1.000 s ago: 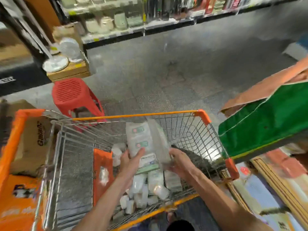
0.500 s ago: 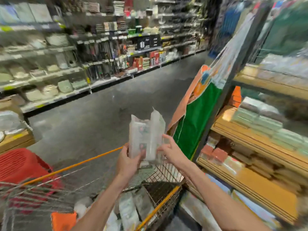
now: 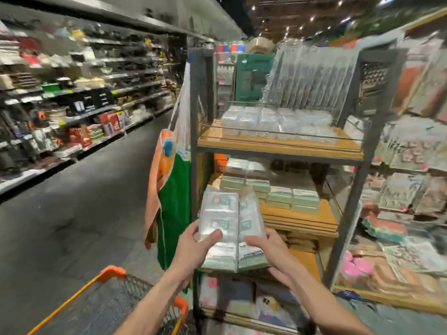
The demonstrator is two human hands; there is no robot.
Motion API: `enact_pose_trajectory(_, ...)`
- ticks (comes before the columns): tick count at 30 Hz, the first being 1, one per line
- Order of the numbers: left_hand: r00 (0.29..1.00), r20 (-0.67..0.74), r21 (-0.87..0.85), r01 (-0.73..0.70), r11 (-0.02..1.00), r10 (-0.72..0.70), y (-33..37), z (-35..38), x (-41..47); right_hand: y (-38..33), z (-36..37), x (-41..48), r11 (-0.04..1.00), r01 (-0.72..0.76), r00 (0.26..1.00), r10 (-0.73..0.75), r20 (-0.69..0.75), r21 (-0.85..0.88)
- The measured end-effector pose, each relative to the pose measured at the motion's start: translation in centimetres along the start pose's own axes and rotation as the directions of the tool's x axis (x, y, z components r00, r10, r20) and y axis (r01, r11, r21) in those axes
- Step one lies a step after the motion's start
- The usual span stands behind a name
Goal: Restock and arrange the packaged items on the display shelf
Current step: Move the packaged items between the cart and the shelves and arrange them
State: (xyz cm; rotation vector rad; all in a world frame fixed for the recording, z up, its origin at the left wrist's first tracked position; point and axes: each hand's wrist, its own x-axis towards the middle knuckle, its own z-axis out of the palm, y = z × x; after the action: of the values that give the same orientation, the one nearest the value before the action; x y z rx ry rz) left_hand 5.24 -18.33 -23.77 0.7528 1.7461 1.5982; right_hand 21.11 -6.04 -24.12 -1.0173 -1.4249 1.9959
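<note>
Both arms out front: left hand (image 3: pixel 193 247) and right hand (image 3: pixel 271 252) each gripping a clear packet (image 3: pixel 219 228) upright, beside the display shelf (image 3: pixel 278 147).

Below and left of the left hand (image 3: pixel 193 247), a wire shopping cart (image 3: pixel 112 272) with orange corners enters from the bottom edge. Just left of that hand, a green and orange cloth (image 3: pixel 173 201) hangs down. Farther left runs a grey aisle floor (image 3: pixel 72 226), and beyond it stand long wall shelves (image 3: pixel 79 100) of blurred goods. Well right of the right hand (image 3: pixel 273 255) lie stacked printed sheets (image 3: pixel 406 189) and pink pieces (image 3: pixel 356 267).
</note>
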Motion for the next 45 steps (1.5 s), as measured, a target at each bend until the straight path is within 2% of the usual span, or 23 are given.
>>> enact_pose_trajectory(4,0.976,0.217,0.036,-0.025,0.999,0.016,1.5,7.1,4.4,-2.3,-6.0,2.1,0.997,0.020,0.995,-0.013,-0.102,0.076)
enact_pose_trajectory(7,0.927,0.370,0.049,-0.090,0.995,0.065,2.7,12.3,7.9,-4.2,-10.7,5.0,0.985,0.037,0.984,-0.006,-0.176,0.170)
enact_pose_trajectory(10,0.863,0.502,0.092,-0.122,0.988,0.060,2.9,15.3,11.7,-5.6,-13.7,7.4,0.988,0.063,0.975,-0.031,-0.222,0.139)
enact_pose_trajectory(13,0.842,0.538,0.230,-0.197,0.953,0.044,3.0,18.0,15.7,-6.5,-16.5,10.3,0.987,0.080,0.973,-0.047,-0.224,0.137)
enact_pose_trajectory(16,0.843,0.535,0.417,-0.325,0.848,0.060,2.7,19.6,19.0,-6.4,-18.6,13.2,0.992,0.089,0.964,-0.064,-0.257,0.087)
enact_pose_trajectory(18,0.863,0.502,0.620,-0.406,0.671,0.058,2.6,20.1,20.9,-6.6,-19.3,14.7,0.996,0.088,0.938,-0.077,-0.339,0.016)
enact_pose_trajectory(19,0.869,0.491,0.719,-0.443,0.536,0.060,2.6,20.2,21.7,-6.7,-19.6,15.4,0.996,0.086,0.922,-0.078,-0.380,0.004)
enact_pose_trajectory(20,0.870,0.487,0.800,-0.477,0.364,0.069,2.7,20.1,22.1,-7.0,-19.7,15.8,0.996,0.088,0.905,-0.081,-0.418,-0.002)
enact_pose_trajectory(22,0.854,0.509,0.857,-0.514,0.021,0.109,2.8,20.3,23.3,-7.3,-20.1,17.0,0.995,0.093,0.877,-0.096,-0.471,-0.030)
enact_pose_trajectory(23,0.838,0.528,0.849,-0.518,-0.101,0.137,2.9,20.4,23.8,-7.3,-20.2,17.6,0.993,0.080,0.860,-0.113,-0.498,-0.087)
enact_pose_trajectory(24,0.822,0.548,0.834,-0.521,-0.180,0.157,3.0,20.6,24.2,-7.4,-20.3,17.7,0.983,0.052,0.844,-0.138,-0.518,-0.177)
enact_pose_trajectory(26,0.782,0.593,0.799,-0.543,-0.258,0.192,3.2,21.3,25.3,-7.0,-20.7,18.8,0.931,-0.027,0.810,-0.193,-0.554,-0.364)
enact_pose_trajectory(27,0.768,0.611,0.786,-0.557,-0.270,0.193,3.3,21.7,25.5,-6.9,-20.8,19.0,0.904,-0.070,0.792,-0.207,-0.574,-0.421)
enact_pose_trajectory(30,0.784,0.597,0.792,-0.545,-0.273,0.167,3.3,22.3,26.0,-7.1,-20.8,19.7,0.856,-0.110,0.747,-0.263,-0.610,-0.505)
enact_pose_trajectory(36,0.819,0.556,0.818,-0.508,-0.270,0.141,2.5,22.1,26.0,-6.3,-20.9,20.4,0.818,-0.107,0.788,-0.277,-0.550,-0.565)
enact_pose_trajectory(40,0.828,0.547,0.832,-0.521,-0.193,0.124,2.4,22.2,25.6,-6.2,-21.0,20.3,0.823,-0.091,0.775,-0.294,-0.559,-0.560)
enact_pose_trajectory(42,0.819,0.555,0.832,-0.541,-0.121,0.149,2.2,21.4,24.9,-6.0,-20.5,19.2,0.724,-0.064,0.724,-0.440,-0.531,-0.687)
enact_pose_trajectory(43,0.803,0.566,0.824,-0.561,-0.085,0.188,2.2,20.6,24.5,-5.7,-20.1,18.6,0.612,-0.021,0.674,-0.575,-0.464,-0.790)
enact_pose_trajectory(45,0.748,0.586,0.788,-0.616,-0.005,0.313,1.6,18.0,23.0,-5.2,-18.4,17.2,0.368,0.108,0.511,-0.817,-0.266,-0.923)
